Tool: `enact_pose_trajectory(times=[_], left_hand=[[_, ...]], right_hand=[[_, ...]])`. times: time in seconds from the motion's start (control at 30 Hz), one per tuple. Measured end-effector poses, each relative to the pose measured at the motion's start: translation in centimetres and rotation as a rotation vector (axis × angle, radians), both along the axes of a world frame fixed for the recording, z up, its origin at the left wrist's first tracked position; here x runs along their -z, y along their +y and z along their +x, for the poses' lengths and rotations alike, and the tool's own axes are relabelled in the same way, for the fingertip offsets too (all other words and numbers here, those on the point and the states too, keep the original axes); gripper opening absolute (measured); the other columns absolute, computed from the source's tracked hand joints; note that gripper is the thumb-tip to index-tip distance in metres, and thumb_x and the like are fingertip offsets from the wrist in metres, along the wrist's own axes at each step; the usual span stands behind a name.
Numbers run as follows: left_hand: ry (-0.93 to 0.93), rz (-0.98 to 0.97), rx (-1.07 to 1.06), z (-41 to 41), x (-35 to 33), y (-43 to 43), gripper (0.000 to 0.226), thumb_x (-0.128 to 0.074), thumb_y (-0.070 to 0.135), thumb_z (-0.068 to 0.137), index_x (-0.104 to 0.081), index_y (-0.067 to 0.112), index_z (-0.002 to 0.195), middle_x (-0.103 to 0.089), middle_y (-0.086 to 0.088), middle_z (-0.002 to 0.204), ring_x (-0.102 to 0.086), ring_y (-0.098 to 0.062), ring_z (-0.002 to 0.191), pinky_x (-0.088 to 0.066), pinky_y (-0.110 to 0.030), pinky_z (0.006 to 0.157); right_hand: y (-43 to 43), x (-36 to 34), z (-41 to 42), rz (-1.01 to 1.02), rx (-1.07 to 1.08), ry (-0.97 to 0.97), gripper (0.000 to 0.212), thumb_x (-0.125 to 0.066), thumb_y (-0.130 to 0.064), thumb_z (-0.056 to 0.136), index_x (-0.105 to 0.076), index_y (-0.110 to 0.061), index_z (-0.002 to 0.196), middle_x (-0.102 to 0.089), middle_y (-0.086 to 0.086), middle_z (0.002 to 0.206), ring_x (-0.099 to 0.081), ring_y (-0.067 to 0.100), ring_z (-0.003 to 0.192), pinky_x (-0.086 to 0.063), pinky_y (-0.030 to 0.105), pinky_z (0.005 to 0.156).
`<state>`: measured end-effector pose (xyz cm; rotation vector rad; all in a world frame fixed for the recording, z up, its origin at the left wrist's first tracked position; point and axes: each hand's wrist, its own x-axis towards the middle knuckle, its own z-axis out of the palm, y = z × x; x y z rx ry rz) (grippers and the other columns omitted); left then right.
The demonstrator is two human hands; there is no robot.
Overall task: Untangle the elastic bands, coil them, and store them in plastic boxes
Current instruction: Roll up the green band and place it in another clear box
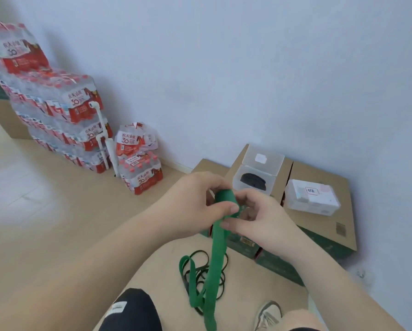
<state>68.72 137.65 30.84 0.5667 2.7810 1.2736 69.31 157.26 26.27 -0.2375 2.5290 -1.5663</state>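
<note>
Nearest us: 1 knee (pixel 133 309) & 1 shoe (pixel 268 314) on the floor (pixel 56 211). Just ahead lies the tangle. There's 1 green band (pixel 218 244), flat & wide, its lower part looped on the floor thru thin black bands (pixel 201 273). We can't count those, they overlap; prob. 2 or more.

The green band's upper end runs up to our hands. The left hand (pixel 195 201) pinches the top w/ thumb & curled fingers. The right hand (pixel 255 216) grips it just beside, thumb on the strip, w/ what looks like the start of a coil btw them.

We judge it light, soft, stretchy & a bit grippy. It'll flop & twist, so hold it flat near the coil & feed short lengths. A hard pull could drag the black ones along.

Beyond, on cartons (pixel 319 225), sit 2 plastic boxes: 1 open box (pixel 238 185) holding 1 black coil (pixel 252 180), & 1 shut box (pixel 312 197) w/ a label. Far left are stacked water packs (pixel 56 103) by the wall.
</note>
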Motion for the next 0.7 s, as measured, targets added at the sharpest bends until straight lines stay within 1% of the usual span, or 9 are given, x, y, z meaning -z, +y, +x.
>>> enact_pose_trajectory(times=[0.07, 0.1, 0.2, 0.3, 0.4, 0.47, 0.53, 0.6, 0.7], left_hand=[[-0.034, 0.039, -0.003, -1.2, 2.7, 0.4, 0.026, -0.079, 0.034, 0.086, -0.074, 0.032, 0.112, -0.066, 0.013, 0.101, -0.065, -0.005, 0.081, -0.057, -0.031, 0.079], [-0.050, 0.065, -0.015, -1.9, 4.2, 0.7, 0.027, -0.080, 0.034, 0.086, -0.074, 0.032, 0.112, -0.064, 0.013, 0.101, -0.064, -0.006, 0.081, -0.056, -0.031, 0.080], [-0.103, 0.159, -0.089, -4.1, 8.6, 1.4, 0.027, -0.083, 0.032, 0.083, -0.075, 0.038, 0.108, -0.060, 0.017, 0.100, -0.064, -0.005, 0.083, -0.055, -0.023, 0.080], [-0.158, 0.240, -0.152, -6.2, 13.3, 2.3, 0.029, -0.086, 0.028, 0.081, -0.076, 0.041, 0.104, -0.059, 0.018, 0.101, -0.067, -0.004, 0.089, -0.057, -0.022, 0.083], [-0.206, 0.320, -0.215, -7.8, 17.7, 3.5, 0.024, -0.086, 0.027, 0.080, -0.076, 0.035, 0.100, -0.062, 0.015, 0.102, -0.069, -0.006, 0.092, -0.061, -0.027, 0.083], [-0.239, 0.342, -0.294, -8.8, 20.2, 4.2, 0.023, -0.086, 0.033, 0.080, -0.074, 0.034, 0.099, -0.063, 0.014, 0.102, -0.070, -0.003, 0.090, -0.062, -0.027, 0.081], [-0.328, 0.285, -0.351, -9.8, 22.2, 4.6, 0.035, -0.084, 0.047, 0.079, -0.068, 0.038, 0.109, -0.063, 0.015, 0.103, -0.069, 0.002, 0.086, -0.061, -0.025, 0.077], [-0.465, 0.271, -0.381, -10.5, 23.8, 4.8, 0.041, -0.081, 0.053, 0.079, -0.065, 0.039, 0.114, -0.068, 0.013, 0.095, -0.069, 0.001, 0.078, -0.061, -0.025, 0.073], [-0.524, 0.353, -0.374, -11.3, 25.1, 5.3, 0.019, -0.080, 0.032, 0.087, -0.070, 0.034, 0.103, -0.073, 0.007, 0.084, -0.069, -0.006, 0.072, -0.059, -0.025, 0.069]], right_hand=[[0.2, 2.4, -1.0, -0.011, 0.005, 0.003, 0.031, -0.086, -0.028, 0.080, -0.069, -0.040, 0.103, -0.074, -0.002, 0.100, -0.061, 0.020, 0.067, -0.056, 0.046, 0.071], [0.2, 3.6, -1.6, -0.013, 0.015, 0.009, 0.032, -0.084, -0.027, 0.083, -0.069, -0.042, 0.107, -0.074, -0.002, 0.098, -0.065, 0.022, 0.070, -0.058, 0.044, 0.074], [0.0, 7.7, -3.4, 0.021, 0.010, 0.067, 0.044, -0.076, -0.023, 0.092, -0.064, -0.049, 0.125, -0.074, -0.012, 0.107, -0.072, 0.020, 0.091, -0.061, 0.044, 0.085], [-0.3, 12.0, -5.4, 0.143, 0.005, 0.158, 0.050, -0.062, -0.013, 0.099, -0.057, -0.043, 0.139, -0.069, -0.018, 0.115, -0.067, 0.007, 0.105, -0.058, 0.034, 0.089], [-0.2, 16.2, -7.5, 0.221, 0.014, 0.165, 0.054, -0.057, -0.010, 0.099, -0.055, -0.045, 0.141, -0.065, -0.017, 0.114, -0.063, 0.003, 0.106, -0.055, 0.027, 0.087], [-0.1, 18.7, -8.6, 0.297, 0.017, 0.161, 0.054, -0.057, -0.013, 0.100, -0.053, -0.042, 0.146, -0.064, -0.016, 0.121, -0.062, 0.003, 0.107, -0.054, 0.023, 0.088], [0.4, 21.0, -9.5, 0.346, 0.057, 0.159, 0.054, -0.061, -0.011, 0.100, -0.053, -0.029, 0.151, -0.064, -0.010, 0.136, -0.057, 0.005, 0.119, -0.051, 0.019, 0.094], [0.9, 22.9, -10.1, 0.370, 0.078, 0.182, 0.054, -0.065, -0.004, 0.096, -0.058, -0.019, 0.147, -0.065, -0.005, 0.140, -0.054, 0.006, 0.125, -0.050, 0.020, 0.094], [1.2, 24.5, -11.2, 0.341, 0.034, 0.148, 0.055, -0.066, -0.004, 0.093, -0.061, -0.027, 0.143, -0.066, -0.015, 0.134, -0.062, 0.001, 0.115, -0.056, 0.023, 0.089]])
